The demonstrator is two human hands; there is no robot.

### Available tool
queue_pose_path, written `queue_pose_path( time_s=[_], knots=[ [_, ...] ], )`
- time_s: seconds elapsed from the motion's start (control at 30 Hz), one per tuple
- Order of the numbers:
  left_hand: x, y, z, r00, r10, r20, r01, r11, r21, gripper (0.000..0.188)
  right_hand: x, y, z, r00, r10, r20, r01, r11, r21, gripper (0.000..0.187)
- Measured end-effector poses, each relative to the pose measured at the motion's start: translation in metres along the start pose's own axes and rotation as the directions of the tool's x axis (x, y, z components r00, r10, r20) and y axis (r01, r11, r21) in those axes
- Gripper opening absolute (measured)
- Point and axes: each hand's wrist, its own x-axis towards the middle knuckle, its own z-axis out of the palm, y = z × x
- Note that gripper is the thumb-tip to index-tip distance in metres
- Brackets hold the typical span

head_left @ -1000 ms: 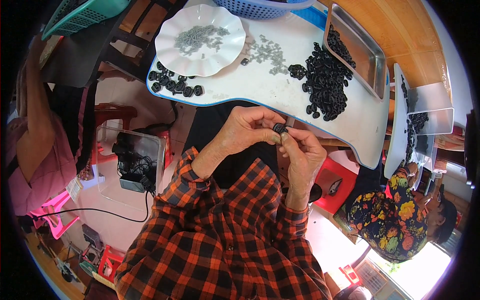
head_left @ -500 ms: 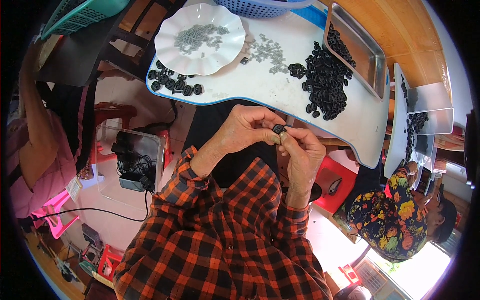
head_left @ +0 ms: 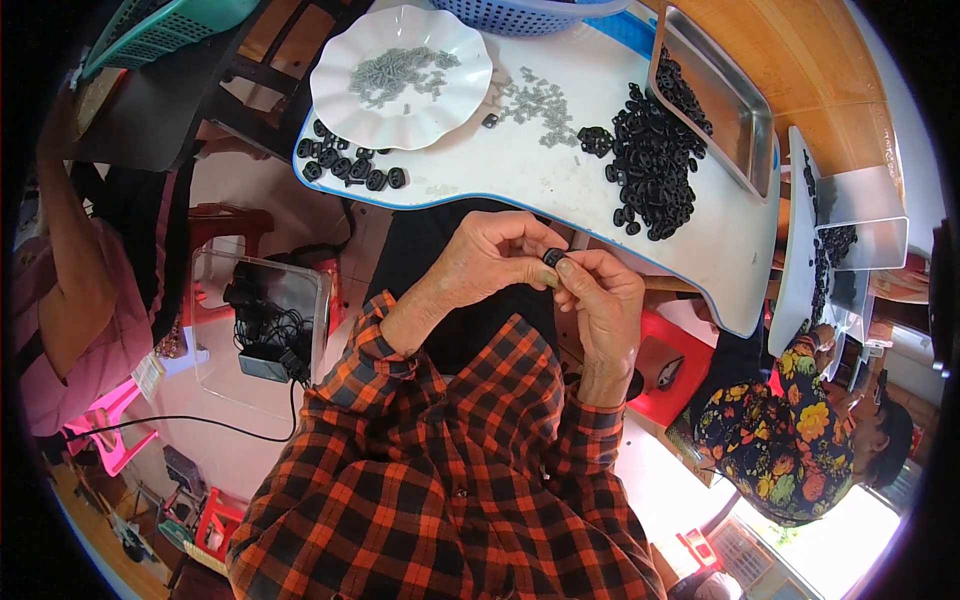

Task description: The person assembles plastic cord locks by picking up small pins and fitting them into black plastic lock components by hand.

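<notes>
- At 10 o'clock from your fingertips, a small group of chunky black fittings (head_left: 359, 170) lies on the white table (head_left: 560, 188); being thicker and set apart, they look like the done pieces.
- At 11 o'clock, your scalloped white plate (head_left: 440, 115) bears a loose pile of small translucent bits (head_left: 390, 80), so plenty seem left.
- Your left hand (head_left: 487, 260) has thumb and forefinger pinched narrow on the left side of a small black piece (head_left: 554, 257).
- That piece sits off the table, at the centre of the dial, between both hands; it seems partway through, though its inner make-up is too small to tell.
- At 12 o'clock, more translucent bits (head_left: 553, 113) are scattered on the tabletop.
- Your right hand (head_left: 605, 300) closes thumb and forefinger on the same piece from 4 o'clock.
- Between 1 and 2 o'clock, a big heap of black parts (head_left: 655, 165) spills beside the metal tray (head_left: 735, 120); it far outnumbers the left group, so most appears left.
</notes>
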Motion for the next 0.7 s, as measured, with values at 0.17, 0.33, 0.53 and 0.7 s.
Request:
queue_pose_path(
  time_s=[0.17, 0.33, 0.53, 0.7],
  knots=[
    [-0.0009, -0.0036, -0.0022, 1.000, -0.026, 0.004, 0.026, 1.000, -0.007, 0.025, 0.0013, 0.0012, -0.0004, 1.000, 0.004, 0.028, -0.003, 1.000, -0.016, 0.012],
    [-0.0003, -0.0018, -0.0023, 0.999, -0.042, 0.024, 0.043, 0.997, -0.059, 0.024, 0.0020, 0.0015, -0.0023, 0.998, 0.006, 0.063, -0.008, 1.000, 0.024, 0.012],
    [-0.0021, 0.0003, -0.0042, 0.997, -0.068, 0.029, 0.070, 0.996, -0.050, 0.023, 0.0090, 0.0099, -0.0069, 0.991, -0.055, 0.122, 0.050, 0.998, 0.042, 0.011],
    [-0.0025, 0.0036, -0.0044, 0.997, -0.072, 0.033, 0.073, 0.997, -0.019, 0.022, 0.0088, 0.0085, -0.0057, 0.989, -0.034, 0.141, 0.022, 0.996, 0.086, 0.009]
  ],
)
